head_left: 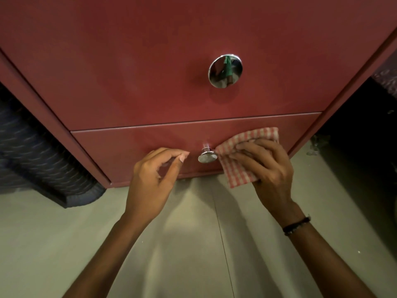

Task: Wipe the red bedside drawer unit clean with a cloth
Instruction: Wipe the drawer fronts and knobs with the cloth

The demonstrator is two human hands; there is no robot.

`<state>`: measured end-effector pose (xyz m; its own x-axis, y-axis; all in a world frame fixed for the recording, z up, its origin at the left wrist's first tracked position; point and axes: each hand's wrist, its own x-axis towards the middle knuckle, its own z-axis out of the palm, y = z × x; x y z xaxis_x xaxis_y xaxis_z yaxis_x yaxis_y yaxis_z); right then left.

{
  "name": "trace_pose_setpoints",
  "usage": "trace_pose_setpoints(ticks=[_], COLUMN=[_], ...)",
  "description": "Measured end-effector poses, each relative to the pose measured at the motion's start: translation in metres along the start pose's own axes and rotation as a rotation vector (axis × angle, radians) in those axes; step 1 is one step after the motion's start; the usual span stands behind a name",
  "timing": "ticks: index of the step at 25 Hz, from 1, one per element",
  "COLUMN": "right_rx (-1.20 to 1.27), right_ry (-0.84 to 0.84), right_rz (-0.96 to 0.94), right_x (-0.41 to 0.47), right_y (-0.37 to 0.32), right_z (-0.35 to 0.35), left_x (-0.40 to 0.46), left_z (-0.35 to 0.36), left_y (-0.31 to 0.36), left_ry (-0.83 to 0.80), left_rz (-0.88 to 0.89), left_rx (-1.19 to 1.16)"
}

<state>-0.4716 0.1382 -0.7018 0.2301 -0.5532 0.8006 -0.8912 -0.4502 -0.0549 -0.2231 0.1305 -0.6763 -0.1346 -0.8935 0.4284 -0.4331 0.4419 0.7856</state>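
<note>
One red drawer unit [150, 61] fills the upper view, and it shows two drawer fronts: an upper drawer front [129, 72] and a lower drawer front [133, 147]. There are two round chrome knobs, the upper knob [225, 70] and the lower knob [207, 156], one on each front. One red-and-white checked cloth [240, 160] is present. Two hands appear, the left hand [150, 181] and the right hand [270, 168], and one dark bracelet [297, 226] circles the right wrist.
</note>
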Motion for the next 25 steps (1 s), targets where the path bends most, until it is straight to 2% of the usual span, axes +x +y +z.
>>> trace_pose_setpoints(ticks=[4, 7, 9, 11, 13, 14, 15, 17, 18, 20, 25], right_rx=[0.005, 0.066, 0.154, 0.112, 0.013, -0.015, 0.012, 0.169, 0.213, 0.217, 0.331], right_ry=[-0.053, -0.192, -0.341, -0.447, -0.462, -0.447, -0.436, -0.405, -0.332, -0.247, -0.202], right_rz=[-0.178, -0.322, -0.419, -0.574, -0.711, -0.718, -0.671, -0.392, -0.242, -0.023, 0.309], right_x=[0.035, 0.060, 0.081, 0.098, 0.106, 0.105, 0.099, 0.078, 0.064, 0.039, -0.010], right_y=[-0.016, -0.019, -0.027, -0.039, -0.044, -0.042, -0.038, -0.026, -0.023, -0.019, -0.012], right_z=[-0.007, -0.020, -0.022, -0.014, -0.008, -0.009, -0.011, -0.018, -0.020, -0.019, -0.018], left_x=[0.001, 0.002, 0.003, 0.004, 0.003, 0.002, 0.000, -0.003, -0.004, -0.005, -0.003], left_z=[0.004, 0.002, 0.002, 0.002, 0.002, 0.001, -0.001, -0.006, -0.009, -0.010, -0.009], left_y=[0.001, 0.002, 0.001, 0.002, 0.001, 0.001, 0.001, 0.000, 0.000, 0.000, 0.009], left_ry=[-0.008, -0.010, -0.003, 0.000, -0.001, -0.008, -0.014, -0.007, -0.001, -0.002, -0.004], left_rz=[0.022, 0.044, 0.046, 0.053, 0.042, 0.026, 0.007, -0.022, -0.031, -0.036, -0.027], left_rx=[0.012, 0.033, 0.048, 0.077, 0.097, 0.092, 0.082, 0.066, 0.060, 0.050, 0.018])
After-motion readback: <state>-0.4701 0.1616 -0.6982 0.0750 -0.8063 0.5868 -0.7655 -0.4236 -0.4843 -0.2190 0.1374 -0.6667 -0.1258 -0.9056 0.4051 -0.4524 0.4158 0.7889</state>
